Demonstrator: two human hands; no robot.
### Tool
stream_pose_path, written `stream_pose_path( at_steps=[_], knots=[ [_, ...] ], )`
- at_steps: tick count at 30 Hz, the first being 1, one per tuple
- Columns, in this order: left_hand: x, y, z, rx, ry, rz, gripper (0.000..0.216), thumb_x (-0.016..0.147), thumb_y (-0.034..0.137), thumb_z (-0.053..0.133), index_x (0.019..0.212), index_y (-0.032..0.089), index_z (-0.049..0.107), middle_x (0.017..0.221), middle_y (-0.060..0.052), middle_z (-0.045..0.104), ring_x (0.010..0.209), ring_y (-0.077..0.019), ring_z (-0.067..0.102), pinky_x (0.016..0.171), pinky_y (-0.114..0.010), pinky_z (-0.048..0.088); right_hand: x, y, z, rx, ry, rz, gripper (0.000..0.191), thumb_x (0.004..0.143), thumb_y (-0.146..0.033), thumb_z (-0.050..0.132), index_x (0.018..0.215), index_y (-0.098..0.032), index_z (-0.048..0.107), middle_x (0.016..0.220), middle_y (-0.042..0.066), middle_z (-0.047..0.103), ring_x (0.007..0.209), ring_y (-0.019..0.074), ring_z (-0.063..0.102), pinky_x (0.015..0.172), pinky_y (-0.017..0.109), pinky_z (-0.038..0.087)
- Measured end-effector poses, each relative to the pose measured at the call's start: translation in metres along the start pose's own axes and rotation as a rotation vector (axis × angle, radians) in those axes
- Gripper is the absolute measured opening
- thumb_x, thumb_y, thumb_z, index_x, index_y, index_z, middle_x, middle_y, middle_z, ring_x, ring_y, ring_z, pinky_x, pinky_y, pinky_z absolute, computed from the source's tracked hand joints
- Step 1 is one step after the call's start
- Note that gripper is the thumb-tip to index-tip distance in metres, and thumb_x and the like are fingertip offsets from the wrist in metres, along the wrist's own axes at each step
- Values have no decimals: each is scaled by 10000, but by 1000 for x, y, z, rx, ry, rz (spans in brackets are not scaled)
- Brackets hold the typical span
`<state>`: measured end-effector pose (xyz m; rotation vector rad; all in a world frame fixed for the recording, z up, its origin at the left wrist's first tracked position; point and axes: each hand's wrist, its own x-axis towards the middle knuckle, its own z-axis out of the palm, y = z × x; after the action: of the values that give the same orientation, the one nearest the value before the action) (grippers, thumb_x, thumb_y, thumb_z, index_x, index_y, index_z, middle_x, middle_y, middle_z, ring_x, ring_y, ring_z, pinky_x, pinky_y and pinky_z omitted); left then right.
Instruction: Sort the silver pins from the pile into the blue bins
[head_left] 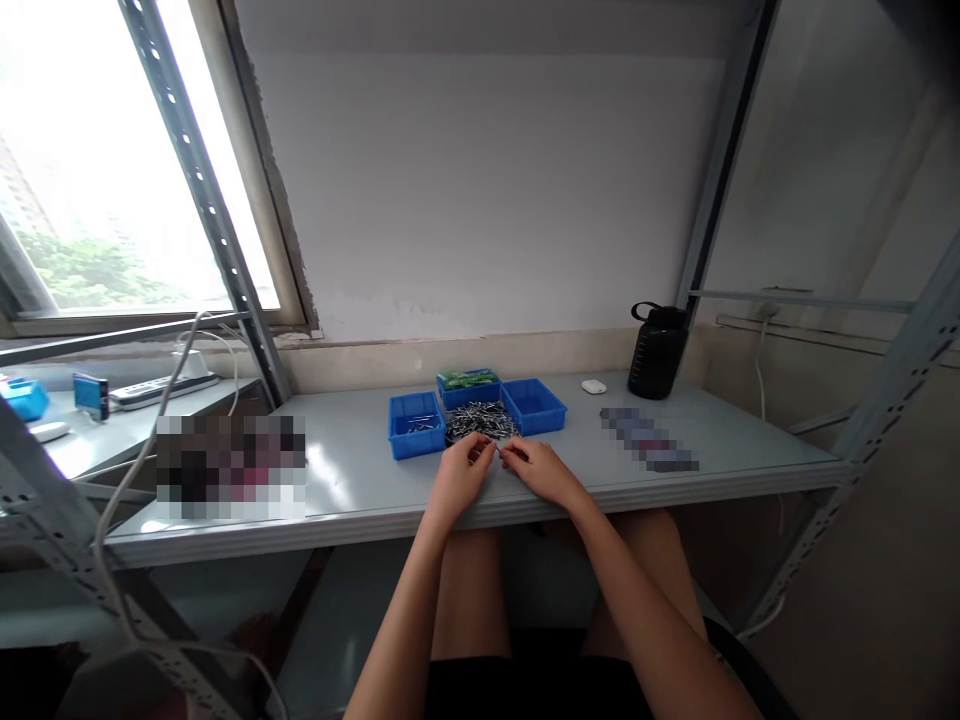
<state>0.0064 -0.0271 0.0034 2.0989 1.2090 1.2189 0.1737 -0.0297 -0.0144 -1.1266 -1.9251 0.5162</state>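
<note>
My left hand [466, 468] and my right hand [541, 470] meet just above the front part of the grey table [352, 490]. Both have their thumbs and fingers pinched together, tips almost touching, around something small and pale that I cannot make out. Right behind them lies a heap of thin metal pieces [480, 420], silver and dark, like screws or rivets. To its left stands a blue bin [417, 443] with a few similar thin pieces in it. Another blue bin [536, 418] sits on the right, and a third blue bin [469, 396] at the back holds green packets [466, 379].
A black water bottle [657, 355] and a small white case [593, 386] stand toward the back right. Blurred patches cover things at both sides of the table. A white cable [161, 410] hangs by the left metal post [202, 180]. A power strip [163, 388] lies on the side table.
</note>
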Motion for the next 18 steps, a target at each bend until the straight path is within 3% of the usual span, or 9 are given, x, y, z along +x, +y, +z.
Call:
stream_pose_path(
  at_steps=[12,18],
  knots=[
    [0,-2,1,60,20,-17,96,843,211,558,774,154,592,707,10,611,684,-148,576,656,-276,439,-1,-2,-1,10,31,6,245,944,-337,533,822,-147,627,793,5,654,757,150,616,761,336,476],
    [-1,-3,1,72,-16,-1,155,862,272,516,816,176,630,747,-18,672,704,-168,610,647,-257,443,-1,-3,0,47,46,12,207,926,-303,499,833,-176,633,809,22,684,762,162,623,728,303,457]
  ],
)
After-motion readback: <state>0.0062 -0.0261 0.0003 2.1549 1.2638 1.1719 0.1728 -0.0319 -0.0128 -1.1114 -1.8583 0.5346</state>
